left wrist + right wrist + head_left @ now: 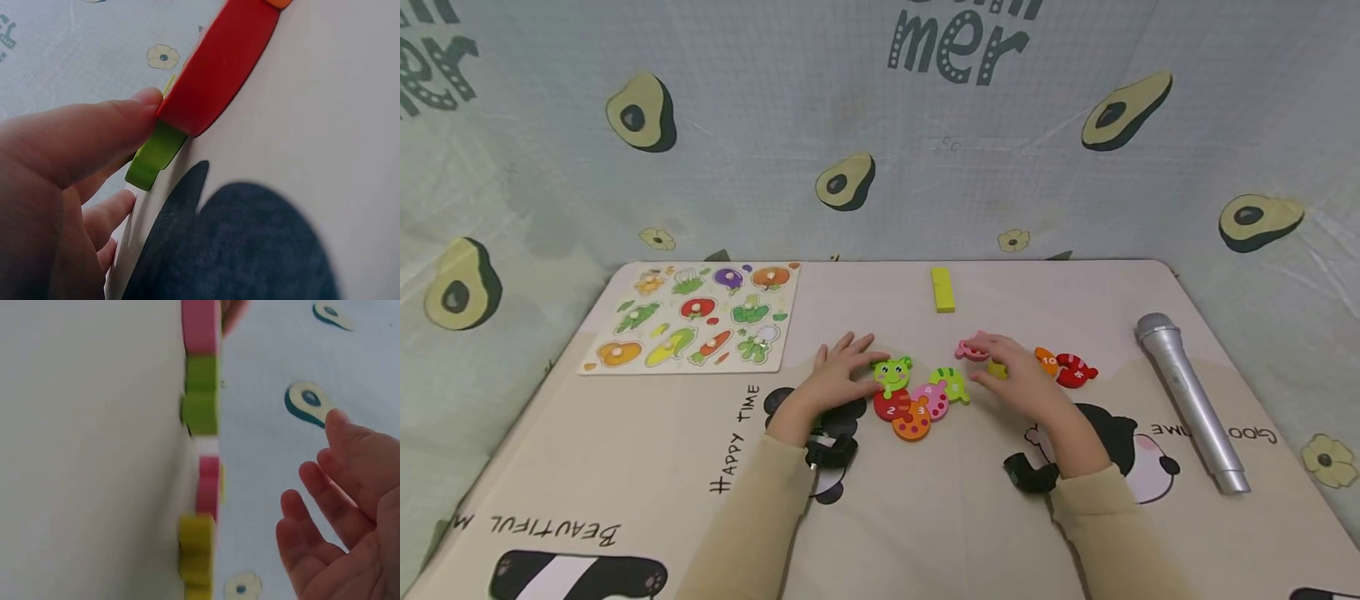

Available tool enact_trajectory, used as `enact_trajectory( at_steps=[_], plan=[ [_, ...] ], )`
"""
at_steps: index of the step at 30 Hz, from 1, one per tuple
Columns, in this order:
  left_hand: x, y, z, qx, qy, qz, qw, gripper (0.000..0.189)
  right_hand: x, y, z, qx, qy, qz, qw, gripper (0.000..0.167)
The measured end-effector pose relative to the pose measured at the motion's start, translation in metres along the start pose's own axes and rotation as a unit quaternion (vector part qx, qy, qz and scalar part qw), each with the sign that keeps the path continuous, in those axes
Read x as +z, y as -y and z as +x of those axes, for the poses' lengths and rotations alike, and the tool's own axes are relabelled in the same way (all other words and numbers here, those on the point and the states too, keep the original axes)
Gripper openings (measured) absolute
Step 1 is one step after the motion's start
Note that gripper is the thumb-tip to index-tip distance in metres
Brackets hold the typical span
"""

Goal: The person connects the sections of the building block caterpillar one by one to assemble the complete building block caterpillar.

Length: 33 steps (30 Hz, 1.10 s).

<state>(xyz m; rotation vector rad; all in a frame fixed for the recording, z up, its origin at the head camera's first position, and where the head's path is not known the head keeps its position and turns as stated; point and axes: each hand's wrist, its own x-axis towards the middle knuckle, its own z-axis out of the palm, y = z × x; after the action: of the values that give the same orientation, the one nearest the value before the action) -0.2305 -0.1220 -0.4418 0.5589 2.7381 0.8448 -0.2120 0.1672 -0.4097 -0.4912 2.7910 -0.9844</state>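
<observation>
Joined wooden caterpillar pieces lie mid-table in the head view: a green smiling head piece [892,375], a red piece numbered 2 [892,406], an orange piece numbered 3 [912,421], a pink piece numbered 4 [932,399] and a green striped piece [951,384]. My left hand [842,375] touches the head piece at its left side, thumb and fingers spread; the left wrist view shows the thumb at the red and green edges. My right hand [1019,375] hovers with loosely bent fingers near a pink piece [973,347] and a partly covered yellow piece [997,370], holding nothing.
An orange piece numbered 10 [1047,361] and a red piece [1075,371] lie right of my right hand. Farther right is a silver microphone [1193,404]. A vegetable puzzle board [597,364] lies back left, and a yellow block [943,290] at the back.
</observation>
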Motion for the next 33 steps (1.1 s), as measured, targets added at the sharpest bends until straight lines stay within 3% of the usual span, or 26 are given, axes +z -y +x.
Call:
enact_trajectory(
  at_steps=[6,12,23,33],
  plan=[
    [0.000,-0.001,0.004,0.005,0.002,0.003,1.0000,0.050,-0.026,-0.025,-0.031,-0.001,-0.009,-0.022,0.9997,0.049],
    [-0.002,0.000,0.003,0.017,0.000,-0.009,0.9998,0.052,-0.032,-0.043,-0.054,0.024,0.005,-0.048,0.9985,0.057],
    [0.000,0.004,0.003,-0.002,0.006,0.009,0.9999,0.052,-0.028,-0.053,-0.058,0.045,0.024,-0.061,0.9968,0.063],
    [0.000,0.002,0.001,0.000,0.002,0.006,1.0000,0.051,-0.027,-0.057,-0.061,0.041,0.033,-0.059,0.9968,0.062]
  ],
)
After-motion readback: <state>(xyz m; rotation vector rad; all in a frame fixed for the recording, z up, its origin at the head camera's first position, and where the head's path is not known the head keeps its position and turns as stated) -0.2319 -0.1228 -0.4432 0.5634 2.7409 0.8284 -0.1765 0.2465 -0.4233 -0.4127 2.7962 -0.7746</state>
